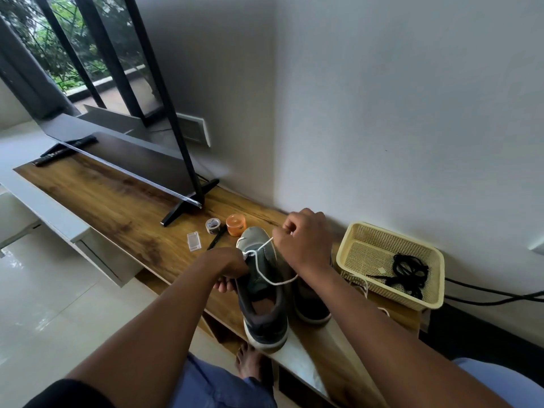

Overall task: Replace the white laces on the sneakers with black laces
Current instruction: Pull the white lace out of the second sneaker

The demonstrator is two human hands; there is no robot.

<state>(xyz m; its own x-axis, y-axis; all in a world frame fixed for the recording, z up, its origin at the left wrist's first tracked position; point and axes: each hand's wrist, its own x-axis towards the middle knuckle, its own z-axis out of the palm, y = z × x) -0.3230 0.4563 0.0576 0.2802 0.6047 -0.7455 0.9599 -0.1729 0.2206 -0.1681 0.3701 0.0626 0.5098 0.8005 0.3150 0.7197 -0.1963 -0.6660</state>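
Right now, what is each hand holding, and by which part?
The right hand pinches the white lace near its free end. The left hand grips the grey sneaker by its side, near the eyelets.

Two sneakers (263, 285) (312, 301), one white lace (266, 265), one basket (379, 240), black laces (409, 272) of uncertain number, one tape roll (213, 225), one orange jar (236, 225).

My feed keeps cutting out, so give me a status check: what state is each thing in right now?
Left sneaker: upright, white lace mostly unthreaded, held by left hand.
Right hand: pinching the lace, pulling it up.
Right sneaker: upright, partly hidden.
Black laces: bundled in basket, untouched.
Orange jar: lid on.
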